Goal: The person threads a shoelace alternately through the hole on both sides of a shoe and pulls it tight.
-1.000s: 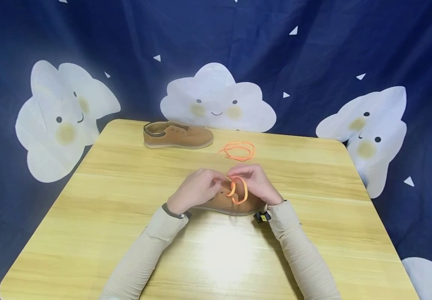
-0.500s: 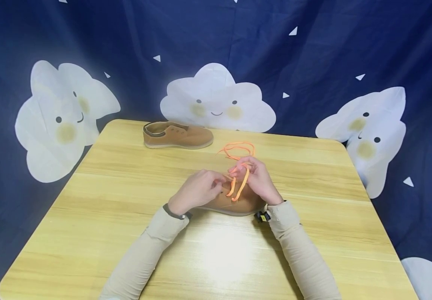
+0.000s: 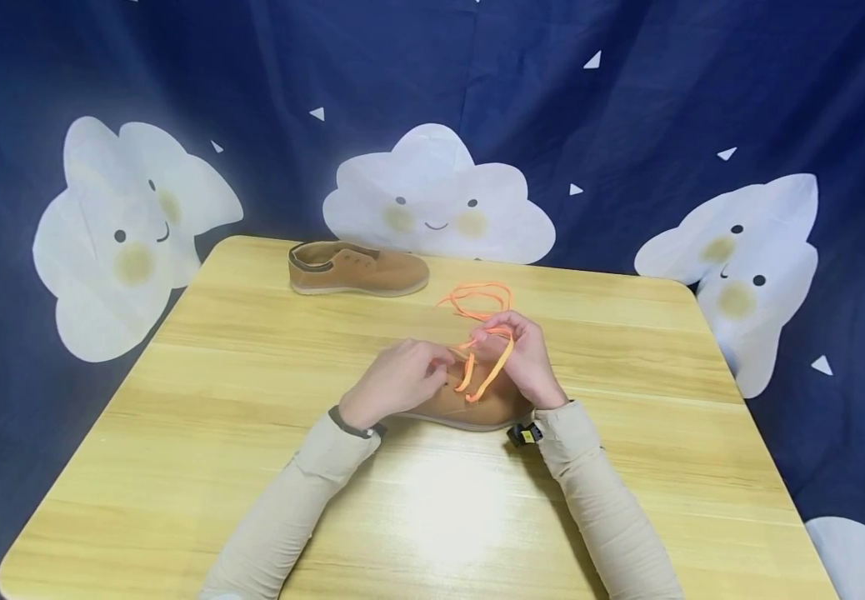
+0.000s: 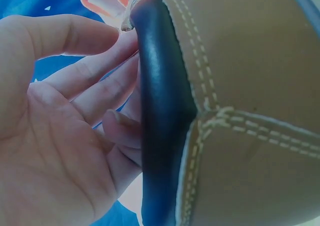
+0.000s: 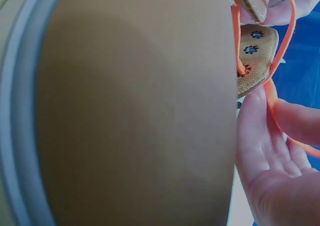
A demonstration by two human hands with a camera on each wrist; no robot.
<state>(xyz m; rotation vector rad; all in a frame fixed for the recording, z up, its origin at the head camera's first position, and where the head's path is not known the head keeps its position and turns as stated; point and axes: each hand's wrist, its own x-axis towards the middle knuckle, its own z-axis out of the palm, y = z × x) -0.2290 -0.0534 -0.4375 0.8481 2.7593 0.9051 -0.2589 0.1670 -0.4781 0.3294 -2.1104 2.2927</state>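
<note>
A brown lace-up shoe [image 3: 436,406] rests on the table in front of the person, toe to the right. My left hand [image 3: 401,379] is at its opening; in the left wrist view the thumb and fingers pinch the corner of the eyelet flap beside the dark collar [image 4: 162,81]. An orange shoelace [image 3: 494,377] runs through the front eyelets. My right hand [image 3: 528,358] pinches it between thumb and fingers and holds a loop up over the shoe. In the right wrist view the flap [image 5: 260,61] shows further eyelets without lace, and the shoe's side hides part of the hand.
Another brown shoe [image 3: 383,273], without a lace, stands at the table's back left. A second orange shoelace [image 3: 479,286] lies coiled just beyond the right hand. Behind the wooden table [image 3: 215,400] hangs a blue curtain [image 3: 432,67] with clouds.
My right hand has lifted from low over the shoe and shifted slightly right, drawing the lace loop up and straighter. The left hand has stayed at the flap.
</note>
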